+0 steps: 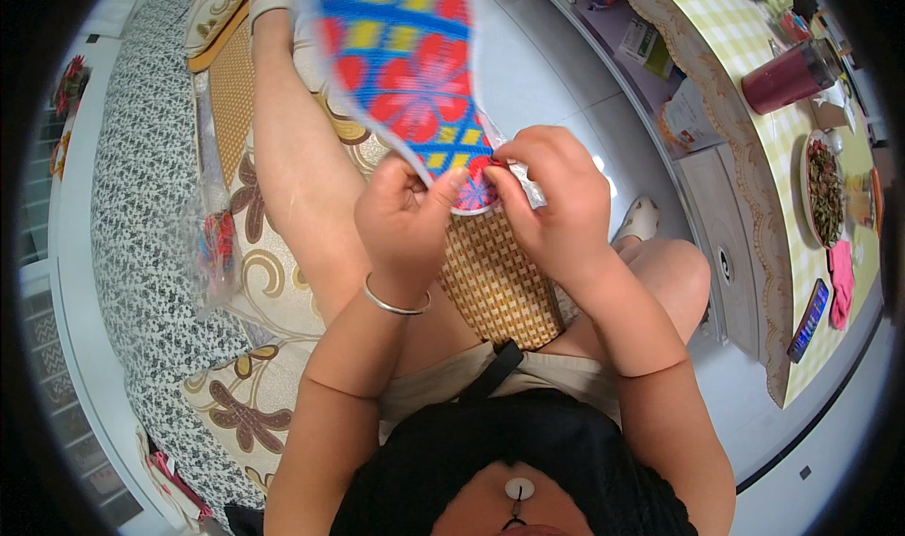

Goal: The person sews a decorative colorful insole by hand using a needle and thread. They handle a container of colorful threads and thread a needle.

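An embroidered insole (415, 83), blue with red flowers, yellow blocks and a white edge, rises from my hands toward the top of the view. Its upper part is blurred. My left hand (407, 211) is closed on the near left edge, thumb flat on the patterned face. Against the near right edge, my right hand (554, 197) is closed, with thumb and forefinger pinched together at a red patch. Whether a needle or thread sits in that pinch is too small to make out. Some clear plastic shows behind the right fingers.
Below the insole lies a woven tan mat (504, 277) between my legs. A clear bag with red and blue contents (217, 244) lies on the patterned sofa cover at left. The checked table (726, 27) at right holds a dark red tumbler (787, 76), a plate of food (823, 192) and a remote (809, 319).
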A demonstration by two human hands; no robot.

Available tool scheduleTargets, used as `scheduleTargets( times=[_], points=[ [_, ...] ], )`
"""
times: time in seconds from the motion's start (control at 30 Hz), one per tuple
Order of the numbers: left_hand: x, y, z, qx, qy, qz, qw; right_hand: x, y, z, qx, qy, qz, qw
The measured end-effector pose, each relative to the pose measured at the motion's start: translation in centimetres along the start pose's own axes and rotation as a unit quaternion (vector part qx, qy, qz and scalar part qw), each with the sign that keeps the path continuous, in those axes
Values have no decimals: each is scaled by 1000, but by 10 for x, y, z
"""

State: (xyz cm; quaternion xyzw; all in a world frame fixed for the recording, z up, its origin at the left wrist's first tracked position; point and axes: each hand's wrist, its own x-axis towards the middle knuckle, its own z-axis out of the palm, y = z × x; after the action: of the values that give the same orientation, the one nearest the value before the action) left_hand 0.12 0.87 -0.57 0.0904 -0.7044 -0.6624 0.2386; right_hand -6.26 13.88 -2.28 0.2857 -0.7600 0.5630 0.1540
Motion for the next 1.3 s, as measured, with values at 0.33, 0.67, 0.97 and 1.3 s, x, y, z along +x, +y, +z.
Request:
scheduleTargets(
  times=[0.33, 0.67, 0.97, 1.3],
  points=[
    [13, -11, -13, -216, -79, -138, 963, 6, 14, 0, 644, -130, 444, 609],
    [13, -16, -13, -226, -63, -149, 961, -4, 1, 8, 622, -73, 435, 646],
    [9, -15, -6, -202, -65, -91, 973, -8, 20, 12, 730, -70, 457, 503],
    [12, -10, -9, -261, -58, -182, 946, 2, 29, 5, 738, -35, 390, 550]
  ],
)
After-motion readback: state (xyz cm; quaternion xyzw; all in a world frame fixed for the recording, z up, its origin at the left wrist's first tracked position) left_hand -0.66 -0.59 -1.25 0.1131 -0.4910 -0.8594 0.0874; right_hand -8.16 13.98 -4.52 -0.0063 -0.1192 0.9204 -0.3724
